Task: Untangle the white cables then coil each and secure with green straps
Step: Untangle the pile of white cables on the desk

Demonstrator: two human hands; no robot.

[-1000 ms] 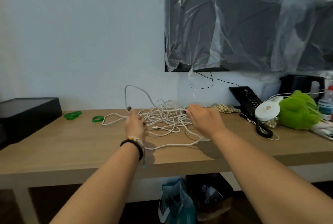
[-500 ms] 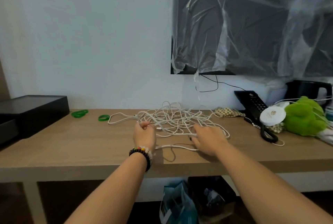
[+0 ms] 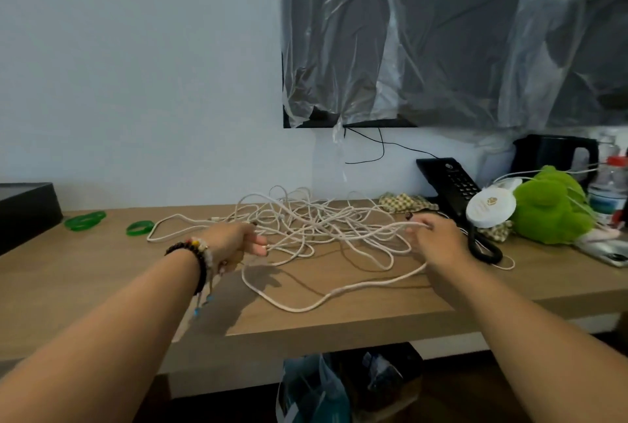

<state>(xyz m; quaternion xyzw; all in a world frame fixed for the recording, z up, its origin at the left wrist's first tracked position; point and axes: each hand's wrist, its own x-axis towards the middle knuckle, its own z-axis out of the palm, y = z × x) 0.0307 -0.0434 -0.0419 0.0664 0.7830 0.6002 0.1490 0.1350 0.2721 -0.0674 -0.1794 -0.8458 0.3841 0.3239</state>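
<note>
A tangled heap of white cables (image 3: 306, 218) lies in the middle of the wooden table (image 3: 102, 286). One long loop trails toward the front edge. My left hand (image 3: 234, 242), with a bead bracelet at the wrist, pinches strands at the heap's left side. My right hand (image 3: 438, 239) grips several strands at the heap's right side, pulled taut between the hands. Green straps lie at the far left: a pair (image 3: 85, 220) and a single one (image 3: 139, 227).
A black box (image 3: 27, 208) sits at the table's left end. At the right are a black telephone (image 3: 452, 184), a white round lid (image 3: 489, 206), a green plush toy (image 3: 550, 208), a kettle and a bottle. Bags stand under the table.
Both hands have moved apart, the right one lifting off the table to the right with strands in it. The heap is spread wider, and a loop now reaches the front edge.
</note>
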